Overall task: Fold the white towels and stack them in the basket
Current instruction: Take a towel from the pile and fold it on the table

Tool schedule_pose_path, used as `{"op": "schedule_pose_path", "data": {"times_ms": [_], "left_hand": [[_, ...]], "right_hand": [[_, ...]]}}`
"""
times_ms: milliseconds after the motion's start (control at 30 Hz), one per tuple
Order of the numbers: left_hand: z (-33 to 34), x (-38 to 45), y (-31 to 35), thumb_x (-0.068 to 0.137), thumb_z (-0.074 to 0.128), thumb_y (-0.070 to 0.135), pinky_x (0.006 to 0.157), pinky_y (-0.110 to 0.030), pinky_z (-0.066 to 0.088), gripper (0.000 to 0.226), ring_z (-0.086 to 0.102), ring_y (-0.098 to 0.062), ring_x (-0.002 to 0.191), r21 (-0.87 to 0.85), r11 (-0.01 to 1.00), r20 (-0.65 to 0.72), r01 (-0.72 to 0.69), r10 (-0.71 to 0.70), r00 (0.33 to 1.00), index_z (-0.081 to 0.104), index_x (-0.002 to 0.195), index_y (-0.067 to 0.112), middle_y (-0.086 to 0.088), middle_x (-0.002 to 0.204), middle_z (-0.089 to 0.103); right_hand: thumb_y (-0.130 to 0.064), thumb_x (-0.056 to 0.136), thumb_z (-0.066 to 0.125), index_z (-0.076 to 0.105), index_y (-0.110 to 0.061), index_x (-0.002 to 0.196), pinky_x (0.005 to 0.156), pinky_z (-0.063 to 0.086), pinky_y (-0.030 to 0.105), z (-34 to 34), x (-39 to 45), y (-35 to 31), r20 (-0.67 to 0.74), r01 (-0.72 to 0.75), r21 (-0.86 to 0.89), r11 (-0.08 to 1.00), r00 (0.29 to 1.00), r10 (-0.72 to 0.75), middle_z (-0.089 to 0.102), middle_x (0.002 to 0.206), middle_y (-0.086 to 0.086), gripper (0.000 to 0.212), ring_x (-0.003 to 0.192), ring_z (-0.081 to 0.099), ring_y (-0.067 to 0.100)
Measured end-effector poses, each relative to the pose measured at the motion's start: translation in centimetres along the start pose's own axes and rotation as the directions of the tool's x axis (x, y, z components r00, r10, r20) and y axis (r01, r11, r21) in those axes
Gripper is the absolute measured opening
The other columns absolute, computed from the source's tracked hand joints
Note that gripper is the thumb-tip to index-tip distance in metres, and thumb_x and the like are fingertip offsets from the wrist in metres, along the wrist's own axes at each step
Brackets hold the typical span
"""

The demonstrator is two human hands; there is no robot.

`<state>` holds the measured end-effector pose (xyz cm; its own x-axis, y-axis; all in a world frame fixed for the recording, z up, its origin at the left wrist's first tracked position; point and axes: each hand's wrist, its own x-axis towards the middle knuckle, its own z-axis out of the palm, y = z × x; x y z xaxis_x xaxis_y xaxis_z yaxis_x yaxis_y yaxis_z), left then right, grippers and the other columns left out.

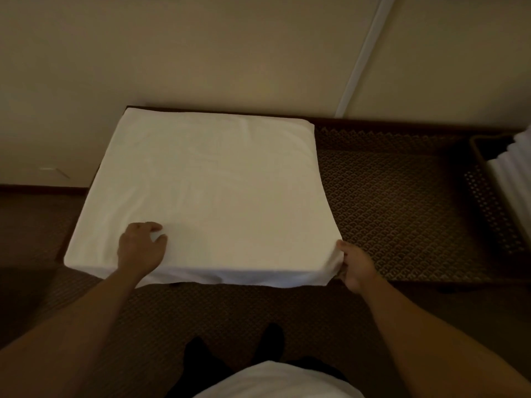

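A white towel (201, 191) lies spread flat and squared on a dark patterned tabletop (396, 202), its far edge close to the beige wall (230, 53) and its near edge hanging slightly over the front of the tabletop. The left hand (142, 248) rests on top of the towel near its near-left part, fingers curled loosely with a small bunch of cloth at the fingertips; whether its grip truly pinches the fabric or only presses on it cannot be told in the dim light. The right hand (356, 268) is at the towel's near-right corner, its grip closed on that corner, thumb on top and fingers tucked beneath the edge. At the far right of the tabletop, well apart from the spread towel, stands a dark perforated basket (488, 202), partly cut off by the frame edge, with folded white towels (514, 165) stacked inside it. A pale strip (362, 56) runs diagonally down the wall toward the tabletop. Below the arms, the person's white shirt (275, 380) and dark feet (270, 337) show above a patterned carpet (161, 320).
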<state>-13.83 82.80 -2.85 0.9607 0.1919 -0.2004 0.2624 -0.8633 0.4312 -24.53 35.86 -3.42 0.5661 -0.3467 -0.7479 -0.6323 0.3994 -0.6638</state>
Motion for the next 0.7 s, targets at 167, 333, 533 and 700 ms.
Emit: {"op": "schedule_pose_path", "data": {"times_ms": [167,333,533,700], "left_hand": [[0.0,-0.3,0.4,0.091,0.067,0.029,0.106,-0.049,0.043,0.031,0.053,-0.04,0.118,0.035,0.999,0.001,-0.005,0.005,1.0,0.068,0.12,0.018,-0.017,0.132,0.053],[-0.1,-0.7,0.4,0.093,0.065,0.032,0.106,-0.052,0.042,0.033,0.049,-0.043,0.121,0.075,0.997,0.016,-0.008,0.007,1.0,0.065,0.123,0.021,-0.015,0.135,0.05],[-0.2,-0.8,0.8,0.094,0.063,0.04,0.104,-0.054,0.042,0.034,0.046,-0.045,0.122,0.115,0.993,0.052,0.018,-0.024,0.998,0.06,0.124,0.025,-0.015,0.136,0.045],[-0.5,-0.6,1.6,0.097,0.059,0.038,0.107,-0.053,0.038,0.033,0.04,-0.043,0.128,0.153,0.987,0.094,0.049,-0.064,0.994,0.056,0.127,0.024,-0.014,0.141,0.04]], "right_hand": [[-0.022,0.103,0.053,0.068,-0.026,0.1,0.07,0.046,0.034,-0.4,-0.8,-0.7,0.103,-0.052,0.039,0.998,0.994,0.048,0.073,0.104,0.0,0.016,0.093,0.064,0.02],[-0.026,0.099,0.061,0.071,-0.008,0.119,0.075,0.055,0.041,-0.8,-0.2,-0.2,-0.007,0.001,-0.019,1.0,1.0,-0.001,0.072,0.117,0.014,0.029,0.104,0.066,0.034],[-0.002,0.091,0.062,0.068,-0.012,0.074,0.079,0.052,0.038,-0.1,0.1,0.4,-0.347,0.176,-0.165,0.97,0.911,-0.224,0.069,0.089,0.015,0.021,0.098,0.066,0.039],[0.003,0.095,0.046,0.066,-0.001,0.119,0.096,0.049,0.038,1.2,-0.3,-0.3,-0.348,0.17,-0.445,0.879,0.872,-0.345,0.065,0.119,0.02,0.031,0.114,0.059,0.039]]}}
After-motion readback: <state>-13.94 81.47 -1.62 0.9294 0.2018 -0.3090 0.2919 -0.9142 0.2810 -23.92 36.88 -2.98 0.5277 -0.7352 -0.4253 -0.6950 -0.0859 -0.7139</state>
